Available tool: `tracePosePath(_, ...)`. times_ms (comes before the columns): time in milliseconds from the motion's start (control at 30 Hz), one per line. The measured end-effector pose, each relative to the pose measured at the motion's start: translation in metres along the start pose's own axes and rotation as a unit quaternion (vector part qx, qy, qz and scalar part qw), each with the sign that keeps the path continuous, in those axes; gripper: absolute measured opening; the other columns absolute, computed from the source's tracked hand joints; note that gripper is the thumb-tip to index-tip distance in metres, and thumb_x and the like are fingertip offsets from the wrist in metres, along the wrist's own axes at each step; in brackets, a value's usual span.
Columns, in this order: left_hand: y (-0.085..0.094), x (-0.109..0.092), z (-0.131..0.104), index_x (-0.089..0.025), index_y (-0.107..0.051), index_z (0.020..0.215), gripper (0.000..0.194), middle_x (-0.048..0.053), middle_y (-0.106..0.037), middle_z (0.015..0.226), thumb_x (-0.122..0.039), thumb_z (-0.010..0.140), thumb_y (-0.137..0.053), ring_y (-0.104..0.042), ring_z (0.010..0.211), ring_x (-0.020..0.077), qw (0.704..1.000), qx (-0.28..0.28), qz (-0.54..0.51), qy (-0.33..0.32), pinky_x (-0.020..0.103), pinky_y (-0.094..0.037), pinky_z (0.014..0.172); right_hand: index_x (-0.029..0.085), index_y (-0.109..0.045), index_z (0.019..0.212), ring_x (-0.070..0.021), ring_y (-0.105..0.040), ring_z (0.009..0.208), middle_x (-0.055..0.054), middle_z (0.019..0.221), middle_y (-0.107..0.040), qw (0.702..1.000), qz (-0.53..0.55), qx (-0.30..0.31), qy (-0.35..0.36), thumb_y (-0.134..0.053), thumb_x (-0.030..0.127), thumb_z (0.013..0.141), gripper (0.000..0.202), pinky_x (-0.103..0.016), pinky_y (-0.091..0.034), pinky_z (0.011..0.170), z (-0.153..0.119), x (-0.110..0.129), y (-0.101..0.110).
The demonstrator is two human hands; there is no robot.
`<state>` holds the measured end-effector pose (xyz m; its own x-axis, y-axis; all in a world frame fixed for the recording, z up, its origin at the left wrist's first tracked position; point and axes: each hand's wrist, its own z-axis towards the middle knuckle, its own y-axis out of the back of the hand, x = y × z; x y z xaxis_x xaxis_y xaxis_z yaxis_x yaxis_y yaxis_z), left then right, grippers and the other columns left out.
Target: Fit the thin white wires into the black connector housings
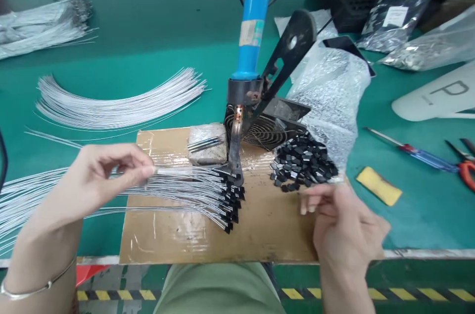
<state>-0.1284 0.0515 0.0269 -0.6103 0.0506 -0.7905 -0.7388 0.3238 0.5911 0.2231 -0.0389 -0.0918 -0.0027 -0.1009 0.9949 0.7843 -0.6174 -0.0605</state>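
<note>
Left of the soldering iron (249, 32), the left hand (102, 180) pinches a wire (178, 171) over finished-looking black-tipped wires (208, 195); right of it, the right hand (347, 222) curls its fingers, grip unclear, beside unused-looking black pieces (302, 160).

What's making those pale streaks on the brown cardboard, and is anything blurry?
In the head view, the brown cardboard has a shiny surface catching glare, probably from overhead light, though no lamp shows; also in the head view, the crinkled plastic bag carries scattered glints, and the right hand looks slightly soft, perhaps from motion.
</note>
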Motion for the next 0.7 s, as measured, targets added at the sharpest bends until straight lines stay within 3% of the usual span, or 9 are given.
tracePosePath(67, -0.015, 0.004, -0.005, -0.023, -0.077, 0.077, 0.015, -0.001, -0.068, 0.065, -0.03, 0.09, -0.076, -0.054, 0.057, 0.0117, 0.994, 0.086, -0.063, 0.011, 0.023, -0.041, 0.051, 0.017, -0.079, 0.07, -0.0149, -0.056, 0.052, -0.003, 0.059, -0.066, 0.996, -0.026, 0.087, -0.014, -0.069, 0.038, 0.099, 0.037, -0.028, -0.042, 0.05, -0.012, 0.006, -0.005)
tracePosePath(133, -0.033, 0.009, -0.007, -0.023, -0.077, 0.079, 0.016, 0.001, -0.069, 0.066, -0.03, 0.092, -0.074, -0.055, 0.058, 0.0119, 0.986, 0.132, -0.097, 0.017, 0.022, -0.042, 0.052, 0.019, -0.08, 0.074, -0.0144, -0.055, 0.052, -0.001, 0.056, -0.061, 0.982, -0.022, 0.186, -0.02, -0.064, 0.035, 0.102, 0.036, -0.028, -0.04, 0.05, -0.024, 0.012, -0.011)
tracePosePath(267, -0.058, 0.013, -0.007, -0.024, -0.074, 0.081, 0.017, 0.002, -0.073, 0.083, -0.032, 0.096, -0.07, -0.062, 0.071, 0.0138, 0.983, 0.143, -0.119, 0.009, 0.022, -0.047, 0.062, 0.02, -0.079, 0.081, -0.0132, -0.056, 0.059, -0.001, 0.066, -0.064, 0.949, -0.006, 0.309, -0.065, -0.069, 0.028, 0.097, 0.02, -0.026, -0.04, 0.054, -0.039, 0.024, -0.028)
tracePosePath(433, -0.06, 0.009, -0.009, -0.025, -0.072, 0.082, 0.017, 0.001, -0.071, 0.094, -0.031, 0.098, -0.069, -0.064, 0.082, 0.0134, 0.983, 0.137, -0.123, -0.001, 0.019, -0.048, 0.066, 0.02, -0.075, 0.075, -0.0103, -0.053, 0.058, 0.002, 0.067, -0.064, 0.948, 0.017, 0.303, -0.09, -0.08, 0.019, 0.086, 0.012, -0.023, -0.038, 0.053, -0.042, 0.027, -0.043)
tracePosePath(700, -0.056, 0.009, -0.014, -0.021, -0.07, 0.078, 0.023, 0.006, -0.068, 0.095, -0.034, 0.097, -0.069, -0.059, 0.07, 0.0133, 0.977, 0.142, -0.153, 0.042, 0.019, -0.045, 0.051, 0.019, -0.071, 0.072, -0.0093, -0.047, 0.054, 0.002, 0.065, -0.06, 0.945, 0.018, 0.309, -0.104, -0.08, 0.027, 0.09, 0.021, -0.023, -0.033, 0.047, -0.038, 0.025, -0.043)
